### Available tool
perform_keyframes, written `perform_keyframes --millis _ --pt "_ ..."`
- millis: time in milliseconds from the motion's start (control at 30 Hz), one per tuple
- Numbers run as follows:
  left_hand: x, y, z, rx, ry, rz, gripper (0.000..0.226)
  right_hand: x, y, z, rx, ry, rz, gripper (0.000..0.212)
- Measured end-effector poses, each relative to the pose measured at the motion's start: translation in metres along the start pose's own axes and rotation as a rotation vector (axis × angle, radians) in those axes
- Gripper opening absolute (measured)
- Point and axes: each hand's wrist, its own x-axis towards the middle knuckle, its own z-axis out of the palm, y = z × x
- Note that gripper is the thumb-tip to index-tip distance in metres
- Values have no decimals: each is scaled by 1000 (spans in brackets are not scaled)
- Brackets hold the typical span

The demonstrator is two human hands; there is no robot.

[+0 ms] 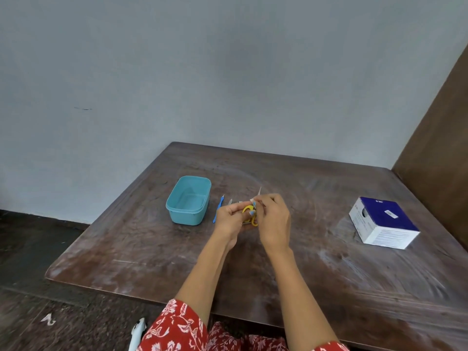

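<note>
My left hand point(229, 219) and my right hand point(274, 219) meet over the middle of the dark wooden table point(316, 262). Between them is a pair of yellow-handled scissors point(249, 215); my left hand's fingers curl round its handles. My right hand pinches a small pale strip point(258, 193) that sticks up above the fingers. What lies under the hands is mostly hidden.
A teal plastic tub point(188, 200) stands open just left of the hands, with a thin blue tool point(217, 209) lying beside it. A blue and white box point(382, 222) sits at the right. A brown panel point(440, 122) rises at the far right.
</note>
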Motion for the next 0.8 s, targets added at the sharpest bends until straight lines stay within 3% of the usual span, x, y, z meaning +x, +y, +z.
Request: perform_keyframes --millis 167,333,433,600,700,800 --pt "1 -4 -2 -37 -13 -27 24 3 1 1 27 20 14 13" --pt "3 -3 -6 -99 -80 -94 26 16 -3 -7 300 -91 281 9" --pt "6 -6 -7 -37 -61 -80 28 15 -4 -8 269 -85 327 10" --pt "5 -13 -5 296 -27 73 37 18 -5 -2 151 -54 277 11" --pt "-1 -8 -3 680 -60 239 50 16 -7 -4 134 -47 255 13" --pt "-5 -4 -2 905 -78 378 38 15 -8 -4 146 -40 271 12"
